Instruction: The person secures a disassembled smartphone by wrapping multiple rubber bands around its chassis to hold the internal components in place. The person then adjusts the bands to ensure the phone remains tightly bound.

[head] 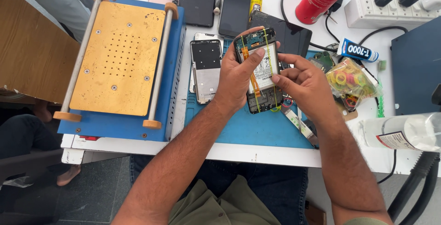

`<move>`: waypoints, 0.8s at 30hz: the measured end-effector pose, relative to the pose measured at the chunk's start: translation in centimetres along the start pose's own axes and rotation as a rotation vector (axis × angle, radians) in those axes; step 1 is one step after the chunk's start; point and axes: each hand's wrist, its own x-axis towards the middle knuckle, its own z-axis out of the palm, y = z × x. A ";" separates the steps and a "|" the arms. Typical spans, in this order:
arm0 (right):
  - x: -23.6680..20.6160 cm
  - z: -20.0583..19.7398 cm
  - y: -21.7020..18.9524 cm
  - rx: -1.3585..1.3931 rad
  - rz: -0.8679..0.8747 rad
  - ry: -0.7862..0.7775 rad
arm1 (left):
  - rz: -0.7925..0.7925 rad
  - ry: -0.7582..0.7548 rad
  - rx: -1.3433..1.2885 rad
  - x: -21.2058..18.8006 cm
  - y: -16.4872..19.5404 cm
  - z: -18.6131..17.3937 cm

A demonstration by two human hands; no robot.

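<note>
The left hand (236,75) grips an opened phone (259,71) above the blue mat (243,126). The right hand (303,80) pinches its edge where yellow bands cross, probably binding it; next needs careful pressing.

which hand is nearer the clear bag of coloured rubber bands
Right. The right hand sits just left of the clear bag of coloured rubber bands; the left hand is farther left, holding the opened phone.

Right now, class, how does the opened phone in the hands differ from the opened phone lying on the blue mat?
The held phone is gripped by the left hand and right hand; the mat phone lies flat, untouched. The held phone has yellow bands round it; the mat phone has none. Both have the back cover off.
</note>
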 end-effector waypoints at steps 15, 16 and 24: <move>-0.1 -0.2 0.5 -0.017 -0.108 -0.042 | 0.085 0.081 0.085 -0.3 1.0 0.2; -0.2 -0.2 0.4 -0.016 -0.088 -0.049 | 0.093 0.086 0.087 -0.3 1.0 0.1; 0.2 0.0 0.7 -0.108 0.029 -0.156 | 0.155 -0.059 0.327 -0.4 1.5 0.5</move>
